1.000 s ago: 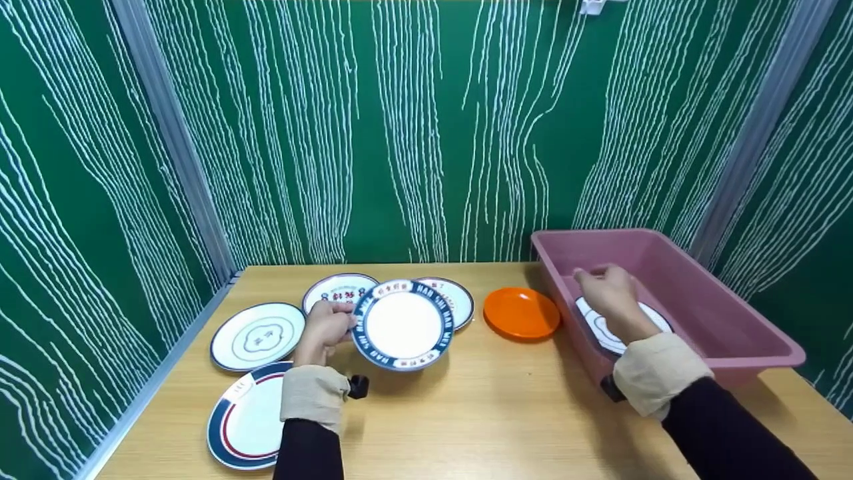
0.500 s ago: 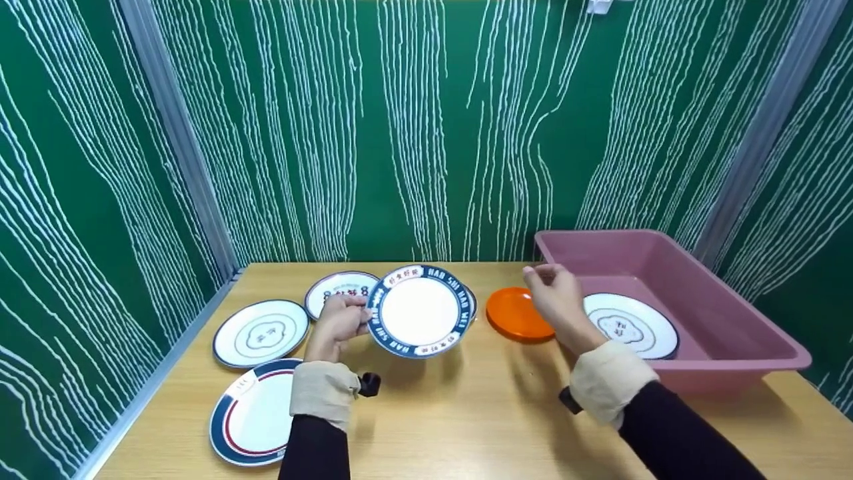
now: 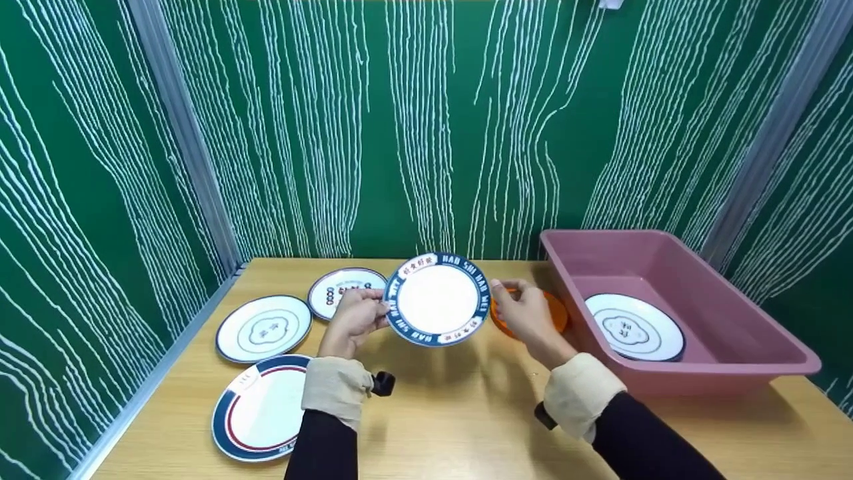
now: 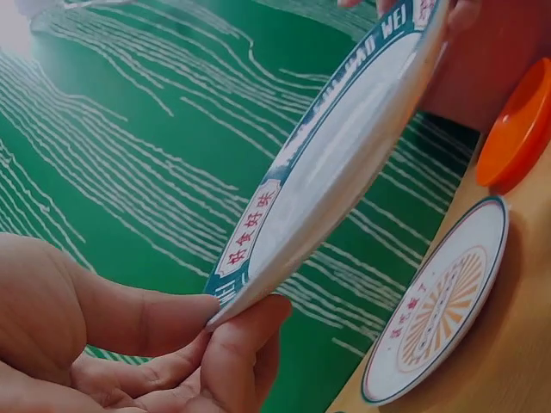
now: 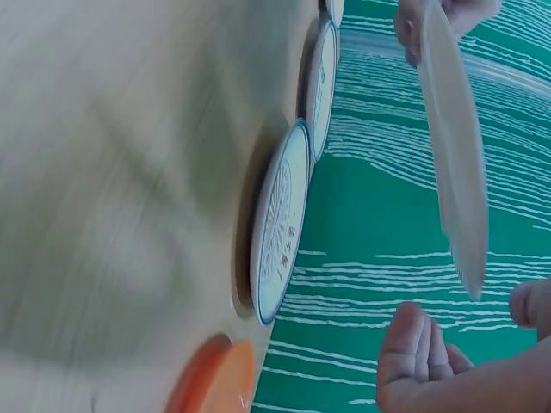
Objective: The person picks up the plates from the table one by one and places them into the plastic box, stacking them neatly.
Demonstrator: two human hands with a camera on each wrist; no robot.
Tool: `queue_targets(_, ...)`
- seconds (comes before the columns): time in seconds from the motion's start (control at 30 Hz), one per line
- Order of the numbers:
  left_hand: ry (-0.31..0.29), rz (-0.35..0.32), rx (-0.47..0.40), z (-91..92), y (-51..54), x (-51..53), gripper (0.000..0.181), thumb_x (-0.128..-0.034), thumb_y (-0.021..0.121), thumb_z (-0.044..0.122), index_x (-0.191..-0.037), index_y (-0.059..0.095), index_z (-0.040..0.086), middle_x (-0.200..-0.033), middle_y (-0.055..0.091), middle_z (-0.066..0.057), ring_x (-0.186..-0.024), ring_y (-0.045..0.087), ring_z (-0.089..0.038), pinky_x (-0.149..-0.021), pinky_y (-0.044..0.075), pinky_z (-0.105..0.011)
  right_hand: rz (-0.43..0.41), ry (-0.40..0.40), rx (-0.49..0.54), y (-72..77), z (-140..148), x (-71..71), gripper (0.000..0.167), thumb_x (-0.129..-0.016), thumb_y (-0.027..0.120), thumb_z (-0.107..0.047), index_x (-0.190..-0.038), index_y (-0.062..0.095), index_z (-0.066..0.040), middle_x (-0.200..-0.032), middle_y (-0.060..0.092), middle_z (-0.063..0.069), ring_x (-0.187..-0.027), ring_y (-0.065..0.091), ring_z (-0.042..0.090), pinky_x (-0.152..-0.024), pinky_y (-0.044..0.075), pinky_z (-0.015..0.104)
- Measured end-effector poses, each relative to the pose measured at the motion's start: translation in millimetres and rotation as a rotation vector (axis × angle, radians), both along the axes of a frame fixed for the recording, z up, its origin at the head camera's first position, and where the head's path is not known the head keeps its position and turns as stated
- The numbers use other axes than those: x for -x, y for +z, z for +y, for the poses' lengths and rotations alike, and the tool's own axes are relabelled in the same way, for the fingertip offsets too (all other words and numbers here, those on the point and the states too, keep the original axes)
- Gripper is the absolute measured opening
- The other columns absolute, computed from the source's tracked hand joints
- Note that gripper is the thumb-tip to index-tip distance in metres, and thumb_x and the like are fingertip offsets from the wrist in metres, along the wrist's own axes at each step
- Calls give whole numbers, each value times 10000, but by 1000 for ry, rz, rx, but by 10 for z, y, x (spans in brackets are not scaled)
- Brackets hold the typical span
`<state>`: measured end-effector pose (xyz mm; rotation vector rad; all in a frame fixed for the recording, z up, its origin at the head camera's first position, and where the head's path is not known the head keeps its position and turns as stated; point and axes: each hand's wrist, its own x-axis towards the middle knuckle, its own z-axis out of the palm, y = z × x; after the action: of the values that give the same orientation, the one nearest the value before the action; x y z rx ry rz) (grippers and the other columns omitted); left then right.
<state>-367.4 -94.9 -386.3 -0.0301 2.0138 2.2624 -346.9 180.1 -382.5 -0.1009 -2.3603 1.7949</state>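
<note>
Blue-rimmed plate [image 3: 438, 300] left of pink tub [image 3: 706, 381], likely stiff, breakable, best rim-held: left hand [image 3: 356, 318] pinches rim, right hand [image 3: 530, 318] spread nearby.

Black sleeves [image 3: 650, 437], beige cuffs [image 3: 581, 395]

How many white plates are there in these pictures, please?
6: a lettered plate in the left hand, a patterned plate inside the pink tub, and on the table a back plate, left plate, front plate and, in wrist views, a sunburst plate. Any stacked underneath would be hidden.
</note>
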Motion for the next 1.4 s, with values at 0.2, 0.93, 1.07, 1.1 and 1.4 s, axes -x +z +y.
queue_targets(0.2, 8, -9, -93, 154, -5, 3, 321, -966, 465, -139, -1268, 564, -177, -942, 620, -134, -768, 624, -158, -676, 590, -220, -8, 24, 119, -59, -182, -21, 478, -1073, 533, -305, -1400, 479, 39, -1079, 602, 180, -849, 629, 203, -768, 602, 256)
queue_targets(0.93, 41, -31, -197, 382, 26, -38, 263, -951, 472, -147, -1190, 579, -128, -881, 576, -91, -697, 557, -125, -610, 538, -180, 23, -59, 492, -84, -392, -80, 327, -1066, 421, -10, -1382, 413, 76, -1234, 548, 254, -855, 651, 194, -769, 622, 278)
queue_targets(1.07, 27, -28, -198, 383, 27, -31, 243, -942, 481, -146, -1166, 572, -118, -883, 596, -97, -731, 594, -141, -632, 560, -198, 13, -68, 506, -76, -372, -83, 328, -1064, 423, -6, -1378, 418, 86, -1195, 552, 248, -795, 645, 164, -729, 618, 261)
queue_targets(1.1, 24, -29, -200, 384, 26, -27, 249, -940, 485, -147, -1173, 569, -117, -893, 601, -101, -747, 604, -148, -644, 568, -206, 6, -68, 510, -75, -364, -83, 331, -1064, 424, -8, -1382, 417, 85, -1186, 550, 242, -786, 642, 160, -722, 616, 257)
queue_targets(1.4, 2, -31, -230, 377, 53, -46, 307, -927, 536, -162, -1229, 517, -110, -977, 624, -152, -839, 656, -207, -789, 620, -308, -1, -69, 555, -40, -316, -91, 356, -1056, 445, -17, -1393, 426, 98, -1098, 548, 198, -737, 617, 149, -692, 611, 256)
